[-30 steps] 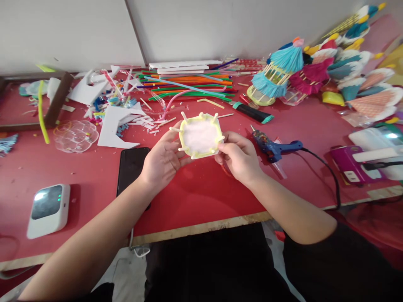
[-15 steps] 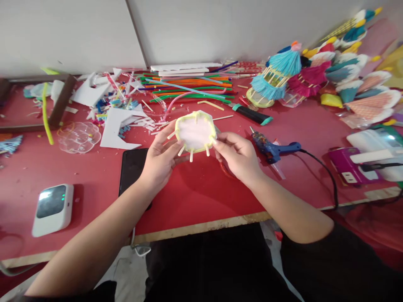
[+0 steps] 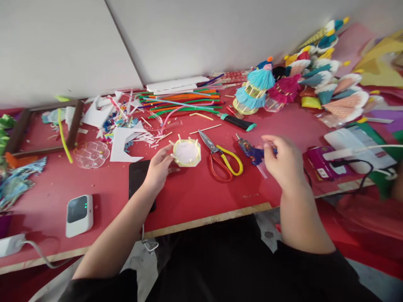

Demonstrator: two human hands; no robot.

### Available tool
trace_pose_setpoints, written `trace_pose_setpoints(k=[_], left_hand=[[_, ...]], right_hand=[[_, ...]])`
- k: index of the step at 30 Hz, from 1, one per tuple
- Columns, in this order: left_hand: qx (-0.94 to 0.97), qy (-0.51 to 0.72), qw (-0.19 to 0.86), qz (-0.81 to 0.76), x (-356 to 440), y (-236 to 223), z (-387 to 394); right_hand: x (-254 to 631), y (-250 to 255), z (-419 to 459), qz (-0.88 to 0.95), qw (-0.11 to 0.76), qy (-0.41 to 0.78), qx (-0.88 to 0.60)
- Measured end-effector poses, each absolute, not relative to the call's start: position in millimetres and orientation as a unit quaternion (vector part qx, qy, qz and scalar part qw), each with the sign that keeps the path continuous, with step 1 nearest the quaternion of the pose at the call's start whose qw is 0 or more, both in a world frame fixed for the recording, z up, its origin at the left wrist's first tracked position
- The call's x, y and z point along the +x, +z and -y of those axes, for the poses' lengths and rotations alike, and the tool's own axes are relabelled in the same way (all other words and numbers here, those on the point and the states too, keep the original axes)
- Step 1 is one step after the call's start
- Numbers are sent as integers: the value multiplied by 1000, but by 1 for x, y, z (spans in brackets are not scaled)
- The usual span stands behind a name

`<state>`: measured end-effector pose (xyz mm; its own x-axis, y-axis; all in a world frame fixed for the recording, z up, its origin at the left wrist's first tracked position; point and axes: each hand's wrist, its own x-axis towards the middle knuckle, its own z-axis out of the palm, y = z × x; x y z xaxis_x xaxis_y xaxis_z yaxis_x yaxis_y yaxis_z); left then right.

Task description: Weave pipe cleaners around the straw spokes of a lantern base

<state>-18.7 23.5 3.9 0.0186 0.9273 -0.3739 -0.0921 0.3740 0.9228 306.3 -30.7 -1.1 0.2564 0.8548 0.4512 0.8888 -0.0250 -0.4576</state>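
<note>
- Gripping the base at its left rim, the left hand has thumb and fingers pinched.
- Table: red top runs from the base to the front edge.
- Right hand: fingers curled by the glue gun; whether it holds it, I cannot tell.
- Scissors: just right of base, blades pointing away.
- Base: white face up, no clear long axis.
- Pegs: far ones point upward or away.

The left hand grips the edge of a white panel with pale yellow trim. The right hand partly hides a blue glue gun. Between the hands, scissors lie on the red tabletop; a black phone lies beside the left hand.
</note>
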Motion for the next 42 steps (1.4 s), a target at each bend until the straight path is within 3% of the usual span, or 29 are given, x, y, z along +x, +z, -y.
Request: trace_pose_setpoints(k=[3,9,15,18,22,25,27,33,38,42], left_hand=[[410,368,593,-587,-21,5,-26],[489,294,554,-606,-27,12,-29],[563,242,509,-605,-36,15,-15],[600,231,476,-600,-42,13,-3],[655,258,367,-608,-52,12,13],[770,300,140,-546,-54,16,32],[811,323,55,-484,-50,18,48],[843,304,28,-443,-27,7,80],[815,336,17,-471,-18,-5,68],[809,340,-5,-479,-21,-7,57]], right_hand=[[323,-22,48,652,292,-22,-700],[348,-38,48,696,303,-16,-651],[336,-17,41,643,399,-26,-653],[295,-7,44,665,411,24,-623],[247,-9,42,739,309,71,-594],[236,-13,37,750,251,72,-608],[237,-13,36,747,230,71,-620],[237,-5,41,745,165,36,-645],[220,-2,36,732,76,91,-671],[215,3,16,721,74,102,-682]])
